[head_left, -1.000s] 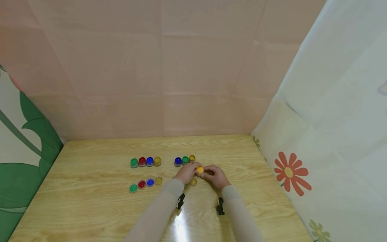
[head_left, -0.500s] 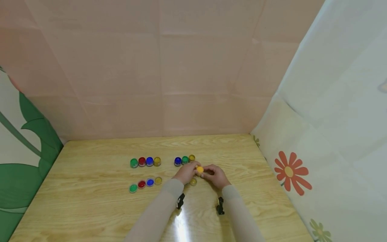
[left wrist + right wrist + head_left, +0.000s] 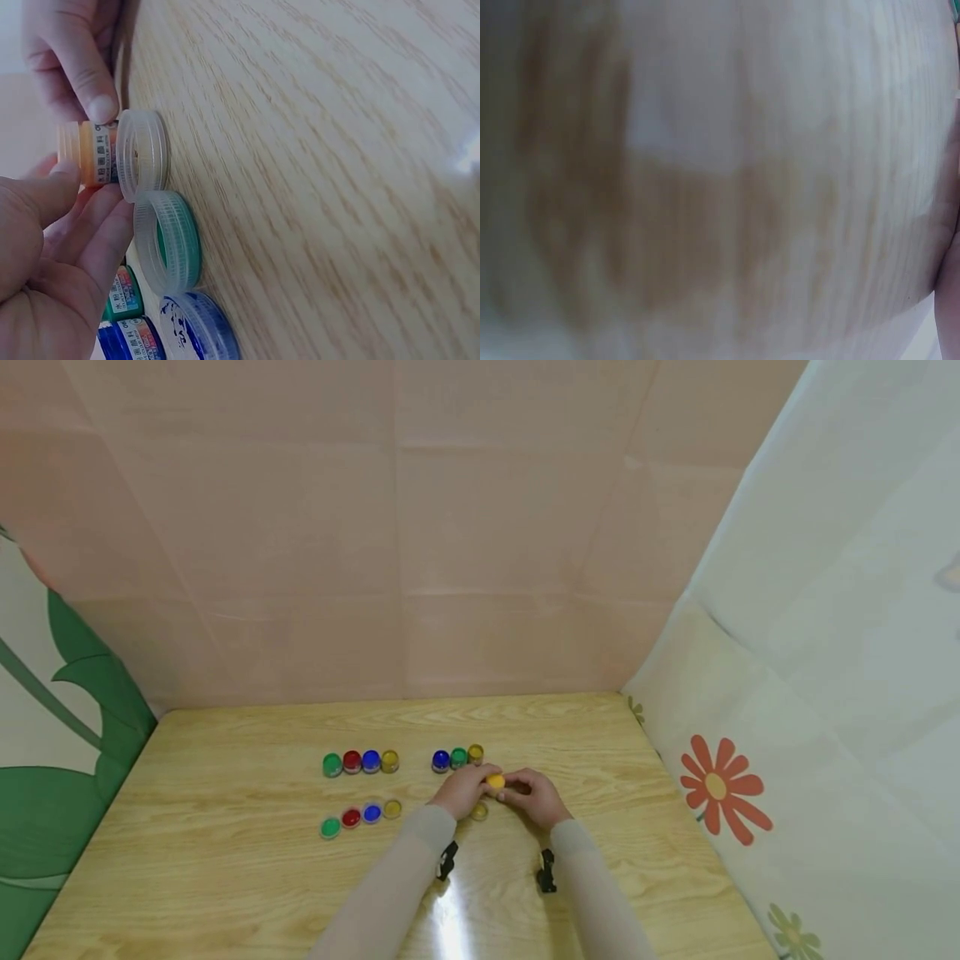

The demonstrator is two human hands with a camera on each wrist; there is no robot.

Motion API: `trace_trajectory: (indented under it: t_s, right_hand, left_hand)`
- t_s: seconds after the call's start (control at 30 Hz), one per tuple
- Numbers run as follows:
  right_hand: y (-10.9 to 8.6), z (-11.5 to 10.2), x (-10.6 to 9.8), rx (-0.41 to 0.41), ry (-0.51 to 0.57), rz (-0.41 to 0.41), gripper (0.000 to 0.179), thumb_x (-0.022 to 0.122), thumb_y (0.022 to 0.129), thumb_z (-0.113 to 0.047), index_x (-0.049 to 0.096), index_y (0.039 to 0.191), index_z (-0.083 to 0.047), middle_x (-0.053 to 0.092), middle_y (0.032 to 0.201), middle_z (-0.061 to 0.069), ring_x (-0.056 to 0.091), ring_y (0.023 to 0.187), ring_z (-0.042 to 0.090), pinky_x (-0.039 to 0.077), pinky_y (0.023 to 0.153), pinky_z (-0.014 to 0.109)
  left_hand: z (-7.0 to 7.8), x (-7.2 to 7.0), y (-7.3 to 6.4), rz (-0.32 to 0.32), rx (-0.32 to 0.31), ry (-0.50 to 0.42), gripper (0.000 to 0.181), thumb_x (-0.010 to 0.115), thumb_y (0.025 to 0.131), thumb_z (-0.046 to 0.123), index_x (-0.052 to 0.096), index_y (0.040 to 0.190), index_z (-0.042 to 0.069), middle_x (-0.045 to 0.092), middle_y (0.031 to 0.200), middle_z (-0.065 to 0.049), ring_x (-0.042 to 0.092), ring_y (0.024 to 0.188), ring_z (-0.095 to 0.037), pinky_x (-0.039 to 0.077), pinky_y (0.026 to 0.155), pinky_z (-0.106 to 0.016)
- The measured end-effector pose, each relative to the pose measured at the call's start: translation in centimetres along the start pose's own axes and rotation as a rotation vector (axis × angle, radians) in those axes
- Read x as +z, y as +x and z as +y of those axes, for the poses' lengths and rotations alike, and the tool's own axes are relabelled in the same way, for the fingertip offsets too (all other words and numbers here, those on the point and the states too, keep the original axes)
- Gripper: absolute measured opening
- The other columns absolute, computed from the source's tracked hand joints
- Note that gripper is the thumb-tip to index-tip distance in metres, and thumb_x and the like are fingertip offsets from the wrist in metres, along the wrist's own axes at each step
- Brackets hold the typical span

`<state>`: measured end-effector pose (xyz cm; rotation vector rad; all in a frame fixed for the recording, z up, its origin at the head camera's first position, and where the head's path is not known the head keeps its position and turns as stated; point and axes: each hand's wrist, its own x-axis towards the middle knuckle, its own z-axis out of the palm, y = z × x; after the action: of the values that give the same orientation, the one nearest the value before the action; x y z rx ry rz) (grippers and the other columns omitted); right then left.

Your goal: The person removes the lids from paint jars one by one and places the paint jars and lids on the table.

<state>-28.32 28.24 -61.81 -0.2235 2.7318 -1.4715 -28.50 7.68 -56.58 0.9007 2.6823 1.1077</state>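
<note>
In the head view, my left hand (image 3: 459, 791) and right hand (image 3: 538, 797) meet at a small orange paint jar (image 3: 496, 782). Seen from the left wrist, the orange jar (image 3: 97, 154) is gripped between the left thumb and fingers, while the right thumb and fingers pinch it from the other side. A clear round lid (image 3: 142, 155) lies on the table close by the jar. Beside it are a lid with green paint (image 3: 176, 240) and one with blue (image 3: 199, 326). The right wrist view shows mainly blurred table, with the hand only at its right edge.
Behind the hands stand open blue (image 3: 441, 761), green (image 3: 459, 757) and yellow (image 3: 476, 753) jars. To the left is a row of several open jars (image 3: 371, 762), with their lids (image 3: 372, 813) in front. A cloth backdrop (image 3: 397, 568) rises at the table's far edge.
The left fingers have shifted slightly over the top of the orange jar. Both hands otherwise keep their place, and the other jars and lids have not moved.
</note>
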Motion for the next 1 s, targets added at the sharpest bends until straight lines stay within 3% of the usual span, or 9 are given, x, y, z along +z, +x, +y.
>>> trace_trajectory:
  t_s: [0.3,0.5,0.73,0.87,1.0]
  right_hand:
    - [-0.09,-0.15,-0.02,0.011,0.018,-0.003,0.023,0.081,0.087,-0.011,0.078,0.11,-0.01,0.071,0.109,0.004,0.063,0.103,0.018,0.053,0.09,0.028]
    - [-0.05,-0.03,-0.02,0.006,0.014,-0.001,0.023,0.081,0.086,-0.012,0.078,0.109,-0.01,0.071,0.108,0.003,0.063,0.102,0.017,0.052,0.088,0.026]
    - [-0.03,0.62,-0.02,-0.04,0.027,-0.023,0.024,0.081,0.087,-0.013,0.077,0.111,-0.009,0.071,0.109,0.005,0.064,0.101,0.016,0.054,0.088,0.025]
    - [-0.11,0.55,-0.15,-0.042,0.04,-0.035,0.026,0.081,0.087,-0.015,0.077,0.113,-0.011,0.07,0.11,0.004,0.065,0.101,0.017,0.056,0.088,0.026]
    - [-0.13,0.42,-0.24,-0.043,0.037,-0.038,0.026,0.081,0.087,-0.016,0.077,0.113,-0.013,0.07,0.111,0.004,0.065,0.102,0.019,0.056,0.089,0.028]
  left_hand:
    - [0.04,0.39,0.44,-0.025,-0.108,-0.005,0.028,0.06,0.102,0.01,0.06,0.129,0.007,0.066,0.125,-0.011,0.063,0.113,-0.026,0.052,0.098,-0.042]
    - [-0.11,0.83,0.71,0.0,-0.136,0.002,0.022,0.064,0.1,0.015,0.06,0.121,0.008,0.067,0.115,-0.008,0.064,0.099,-0.021,0.054,0.089,-0.038]
    - [-0.31,1.02,0.72,0.014,-0.163,-0.011,0.02,0.067,0.099,0.016,0.06,0.116,0.009,0.068,0.111,-0.007,0.065,0.1,-0.021,0.055,0.087,-0.038]
    - [-0.17,0.78,0.49,0.008,-0.158,-0.027,0.026,0.067,0.099,0.018,0.059,0.122,0.008,0.068,0.115,-0.008,0.066,0.103,-0.023,0.056,0.089,-0.04]
    - [-0.15,0.47,0.27,-0.017,-0.127,-0.048,0.038,0.062,0.102,0.016,0.057,0.138,0.008,0.064,0.132,-0.011,0.061,0.121,-0.029,0.05,0.104,-0.045]
